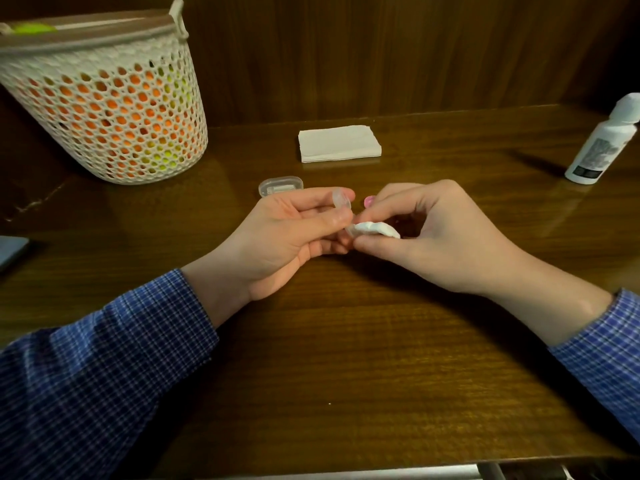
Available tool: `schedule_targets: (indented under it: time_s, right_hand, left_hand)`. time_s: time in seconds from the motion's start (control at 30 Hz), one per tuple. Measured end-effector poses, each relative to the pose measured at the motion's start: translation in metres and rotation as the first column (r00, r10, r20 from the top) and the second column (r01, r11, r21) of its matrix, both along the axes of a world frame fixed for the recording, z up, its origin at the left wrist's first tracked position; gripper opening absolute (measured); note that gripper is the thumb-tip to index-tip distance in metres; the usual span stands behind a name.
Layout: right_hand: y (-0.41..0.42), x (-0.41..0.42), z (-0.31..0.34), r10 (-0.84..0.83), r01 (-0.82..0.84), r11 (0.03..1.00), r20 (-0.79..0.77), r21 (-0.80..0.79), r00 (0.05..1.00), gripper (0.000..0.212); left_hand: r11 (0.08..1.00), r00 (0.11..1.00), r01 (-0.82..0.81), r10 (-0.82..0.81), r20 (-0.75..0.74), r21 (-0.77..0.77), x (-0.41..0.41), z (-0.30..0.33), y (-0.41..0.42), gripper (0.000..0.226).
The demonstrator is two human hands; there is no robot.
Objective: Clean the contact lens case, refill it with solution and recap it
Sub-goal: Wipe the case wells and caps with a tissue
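My left hand (294, 230) pinches a small clear contact lens case (341, 201) between thumb and fingers, above the middle of the wooden table (346, 358). My right hand (440, 233) pinches a wad of white tissue (377, 229) and holds it against the lower part of the case. A small pink piece (369, 201) shows just behind my right fingertips. A clear plastic box (280, 186) lies on the table behind my left hand. The white solution bottle (604, 140) stands capped at the far right.
A folded stack of white tissues (339, 143) lies at the back centre. A white mesh basket (110, 109) with orange and green contents stands at the back left. A dark flat object (10, 251) sits at the left edge. A wooden wall rises behind.
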State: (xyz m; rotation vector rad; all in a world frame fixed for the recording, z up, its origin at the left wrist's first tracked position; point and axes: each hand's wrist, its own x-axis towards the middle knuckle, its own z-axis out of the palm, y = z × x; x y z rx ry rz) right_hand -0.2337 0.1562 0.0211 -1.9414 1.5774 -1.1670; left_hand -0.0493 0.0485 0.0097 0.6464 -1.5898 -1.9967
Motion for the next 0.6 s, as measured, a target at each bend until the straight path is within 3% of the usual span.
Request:
schedule_targets:
  time_s: [0.5,0.6]
  right_hand:
    - [-0.0029,0.0045,-0.0048,-0.068,0.068,0.997,-0.011,0.032,0.998,0.010]
    - [-0.0048,0.0045,-0.0060,-0.112,0.108,0.992,-0.050,-0.064,0.993,0.007]
  left_hand:
    - [0.952,0.988,-0.156,0.148,-0.050,-0.263,-0.0022,-0.0044,0.0094,0.042]
    - [0.969,0.988,-0.149,0.138,-0.070,-0.195,-0.0027,-0.0015,0.0079,0.048]
